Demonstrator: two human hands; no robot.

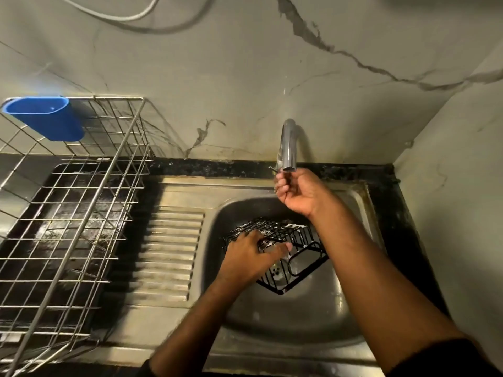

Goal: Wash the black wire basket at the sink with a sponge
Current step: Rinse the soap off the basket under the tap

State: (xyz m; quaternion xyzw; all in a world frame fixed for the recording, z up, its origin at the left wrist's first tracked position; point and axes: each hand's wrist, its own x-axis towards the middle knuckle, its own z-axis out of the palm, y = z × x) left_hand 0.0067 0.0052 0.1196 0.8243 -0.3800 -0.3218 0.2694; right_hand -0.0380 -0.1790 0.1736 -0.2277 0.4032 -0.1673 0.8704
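Observation:
The black wire basket (295,263) lies tilted in the steel sink bowl (285,319), with white suds on its upper wires. My left hand (249,258) grips the basket's left side, fingers curled round its wires; something small and pale shows by the thumb, too unclear to name. My right hand (296,193) is raised just under the chrome tap spout (288,148), its fingers curled round the tap lever below the outlet. I see no stream of water and no plain sponge.
A steel wire dish rack (81,213) stands on the left of the counter, with a blue plastic holder (47,118) hung on its back rim. The ribbed drainboard (168,251) lies between rack and bowl. Marbled walls close in behind and on the right.

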